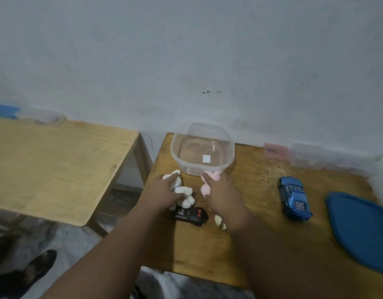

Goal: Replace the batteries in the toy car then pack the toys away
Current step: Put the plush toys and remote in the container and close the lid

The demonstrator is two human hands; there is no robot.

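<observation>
Left hand (164, 190) half-hides white plush (187, 200), right hand (220, 196) pink plush (205, 189).

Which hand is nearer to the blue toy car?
Right. The right hand, holding the pink plush, is left of the blue toy car; the left hand, gripping the white plush, is farther left.

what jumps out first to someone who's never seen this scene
Two hands meet mid-table: the left hand grips a white plush toy and the right hand a pink plush toy, just in front of a clear tub. To the right sits a blue toy car, with a blue lid beyond it.
</observation>
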